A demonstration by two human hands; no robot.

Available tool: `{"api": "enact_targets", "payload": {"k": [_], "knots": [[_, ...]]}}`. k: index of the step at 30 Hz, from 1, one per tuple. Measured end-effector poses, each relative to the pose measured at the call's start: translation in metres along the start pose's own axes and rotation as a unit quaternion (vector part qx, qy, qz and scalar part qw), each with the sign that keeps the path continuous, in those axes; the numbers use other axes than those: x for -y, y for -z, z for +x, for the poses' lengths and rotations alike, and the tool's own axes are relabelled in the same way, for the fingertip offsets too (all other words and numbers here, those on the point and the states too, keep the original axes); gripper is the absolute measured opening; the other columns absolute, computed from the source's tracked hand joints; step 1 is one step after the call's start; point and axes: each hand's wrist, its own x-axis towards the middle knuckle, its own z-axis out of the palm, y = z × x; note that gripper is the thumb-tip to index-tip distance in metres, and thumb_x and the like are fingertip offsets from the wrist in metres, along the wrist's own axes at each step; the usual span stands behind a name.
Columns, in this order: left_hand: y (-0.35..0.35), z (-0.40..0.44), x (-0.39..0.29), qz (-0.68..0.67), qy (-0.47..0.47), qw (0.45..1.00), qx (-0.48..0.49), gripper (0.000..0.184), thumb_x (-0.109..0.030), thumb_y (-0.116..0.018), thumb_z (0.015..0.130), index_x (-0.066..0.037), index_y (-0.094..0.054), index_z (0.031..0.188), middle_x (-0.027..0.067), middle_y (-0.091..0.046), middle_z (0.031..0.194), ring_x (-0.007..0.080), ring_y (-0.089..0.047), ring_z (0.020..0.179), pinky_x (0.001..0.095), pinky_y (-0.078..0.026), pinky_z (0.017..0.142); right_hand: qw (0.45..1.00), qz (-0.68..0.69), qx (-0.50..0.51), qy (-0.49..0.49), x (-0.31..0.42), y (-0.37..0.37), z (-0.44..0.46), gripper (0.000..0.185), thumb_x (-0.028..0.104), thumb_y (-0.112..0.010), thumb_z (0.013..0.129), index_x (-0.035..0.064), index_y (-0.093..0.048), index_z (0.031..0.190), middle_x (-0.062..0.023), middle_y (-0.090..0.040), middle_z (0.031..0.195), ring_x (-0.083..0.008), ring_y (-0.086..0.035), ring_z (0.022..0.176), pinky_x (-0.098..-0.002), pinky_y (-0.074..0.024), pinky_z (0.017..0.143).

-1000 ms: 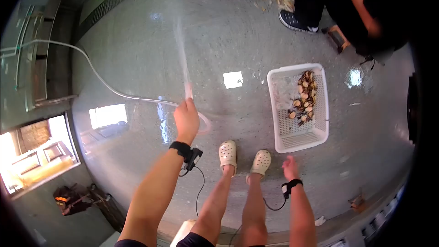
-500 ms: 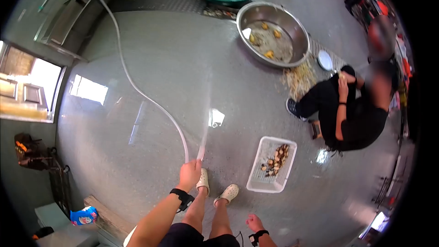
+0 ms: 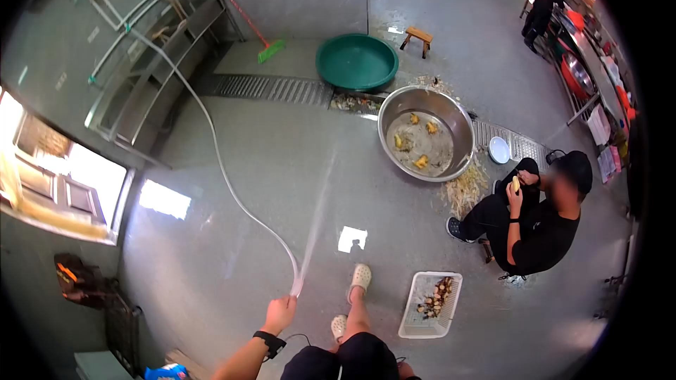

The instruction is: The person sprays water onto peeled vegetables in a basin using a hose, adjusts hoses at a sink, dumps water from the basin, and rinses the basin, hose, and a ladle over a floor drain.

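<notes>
My left hand (image 3: 279, 315) is closed round the end of a pale hose (image 3: 248, 212). A jet of water (image 3: 317, 222) leaves the hose and streams forward over the wet grey floor. Of my right hand, only a sliver of skin (image 3: 405, 369) shows at the bottom edge beside my dark shorts; its fingers are hidden. Close to my feet, on the right, is a white plastic basket (image 3: 408, 307) with brown and pale cut pieces (image 3: 436, 298) in it. Cream clogs (image 3: 360, 279) are on my feet.
Ahead stand a large steel basin (image 3: 388, 142) with several yellow pieces, a green tub (image 3: 358, 63) and a small stool (image 3: 418, 38). A seated person (image 3: 539, 225) peels something beside scraps (image 3: 463, 190). Another person (image 3: 543, 7) stands at a bench. A drain grate (image 3: 264, 89) crosses the floor.
My view has tilted upward, so more of the far room shows. One foot has stepped forward. My right hand has almost left the view; my left still grips the spraying hose.
</notes>
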Motion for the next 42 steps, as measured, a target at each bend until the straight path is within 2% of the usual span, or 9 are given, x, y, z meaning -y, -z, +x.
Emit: {"api": "enact_targets", "payload": {"k": [2, 5, 7, 8, 9, 16, 25, 32, 42], "knots": [[0.018, 0.018, -0.014, -0.001, -0.018, 1.000, -0.018, 0.037, -0.029, -0.048, 0.090, 0.004, -0.062, 0.084, 0.0306, -0.059, 0.079, 0.0454, -0.058, 0.077, 0.0522, -0.045, 0.065, 0.998, -0.018, -0.036, -0.040, 0.029, 0.041, 0.029, 0.033, 0.032, -0.051, 0.084, 0.0036, -0.067, 0.093, -0.0161, -0.067, 0.088, -0.0298, -0.065, 0.083, -0.0434, -0.0515, 0.070], [0.067, 0.034, -0.050, -0.010, 0.013, 1.000, 0.005, 0.039, -0.032, -0.047, 0.090, 0.004, -0.063, 0.086, 0.0308, -0.060, 0.084, 0.0450, -0.059, 0.082, 0.0523, -0.044, 0.068, 0.995, -0.076, 0.040, -0.048, 0.078, 0.099, 0.105, 0.034, 0.030, -0.048, 0.084, 0.0017, -0.066, 0.087, -0.0219, -0.065, 0.093, -0.0366, -0.061, 0.093, -0.0455, -0.0480, 0.081], [0.078, 0.059, -0.060, -0.015, 0.000, 1.000, 0.018, 0.040, -0.034, -0.047, 0.090, 0.003, -0.063, 0.087, 0.0301, -0.060, 0.086, 0.0450, -0.059, 0.083, 0.0520, -0.044, 0.068, 0.988, 0.083, -0.117, -0.048, 0.184, 0.206, 0.101, 0.031, 0.026, -0.046, 0.084, 0.0019, -0.065, 0.082, -0.0238, -0.063, 0.091, -0.0385, -0.061, 0.090, -0.0476, -0.0478, 0.080], [0.074, 0.079, -0.039, -0.006, -0.024, 0.999, 0.022, 0.041, -0.035, -0.046, 0.091, 0.003, -0.063, 0.088, 0.0296, -0.060, 0.086, 0.0450, -0.059, 0.083, 0.0518, -0.044, 0.068, 0.978, 0.022, -0.183, 0.102, 0.197, 0.235, 0.122, 0.030, 0.027, -0.046, 0.083, 0.0022, -0.062, 0.080, -0.0190, -0.064, 0.077, -0.0390, -0.060, 0.078, -0.0450, -0.0473, 0.069], [0.070, 0.084, -0.029, 0.001, -0.040, 0.999, 0.026, 0.042, -0.036, -0.046, 0.091, 0.002, -0.063, 0.088, 0.0291, -0.060, 0.087, 0.0451, -0.059, 0.083, 0.0516, -0.045, 0.068, 0.970, 0.190, -0.147, -0.037, 0.223, 0.261, 0.141, 0.030, 0.029, -0.046, 0.085, 0.0034, -0.060, 0.081, -0.0150, -0.064, 0.074, -0.0302, -0.062, 0.071, -0.0405, -0.0475, 0.064], [0.143, 0.139, -0.083, 0.068, -0.026, 0.996, 0.043, 0.041, -0.037, -0.045, 0.091, -0.003, -0.066, 0.089, 0.0259, -0.062, 0.080, 0.0427, -0.061, 0.079, 0.0497, -0.047, 0.066, 0.929, 0.278, -0.230, 0.082, 0.364, 0.411, 0.187, 0.023, 0.023, -0.047, 0.089, 0.0036, -0.059, 0.091, -0.0094, -0.062, 0.070, -0.0205, -0.061, 0.063, -0.0345, -0.0475, 0.060], [0.177, 0.286, -0.058, 0.041, -0.041, 0.997, 0.056, 0.042, -0.038, -0.043, 0.091, -0.004, -0.066, 0.091, 0.0243, -0.063, 0.082, 0.0415, -0.062, 0.080, 0.0497, -0.047, 0.068, 0.975, 0.056, -0.191, -0.101, 0.357, 0.424, 0.199, 0.034, 0.027, -0.052, 0.080, 0.0004, -0.065, 0.097, -0.0235, -0.063, 0.100, -0.0381, -0.059, 0.098, -0.0437, -0.0456, 0.087], [0.229, 0.385, -0.082, 0.087, -0.101, 0.988, 0.081, 0.044, -0.041, -0.043, 0.091, -0.003, -0.065, 0.088, 0.0248, -0.063, 0.084, 0.0417, -0.060, 0.083, 0.0507, -0.047, 0.071, 0.953, 0.231, -0.105, -0.163, 0.404, 0.436, 0.211, 0.031, 0.022, -0.051, 0.084, -0.0012, -0.062, 0.101, -0.0116, -0.066, 0.079, -0.0211, -0.064, 0.068, -0.0322, -0.0513, 0.057], [0.253, 0.520, -0.161, 0.116, -0.002, 0.981, 0.158, 0.044, -0.042, -0.041, 0.092, -0.005, -0.062, 0.106, 0.0251, -0.062, 0.100, 0.0444, -0.057, 0.094, 0.0507, -0.046, 0.081, 0.967, 0.195, -0.133, -0.093, 0.469, 0.510, 0.344, 0.033, 0.026, -0.050, 0.081, 0.0001, -0.065, 0.095, -0.0164, -0.067, 0.083, -0.0299, -0.065, 0.077, -0.0387, -0.0499, 0.074]]}}
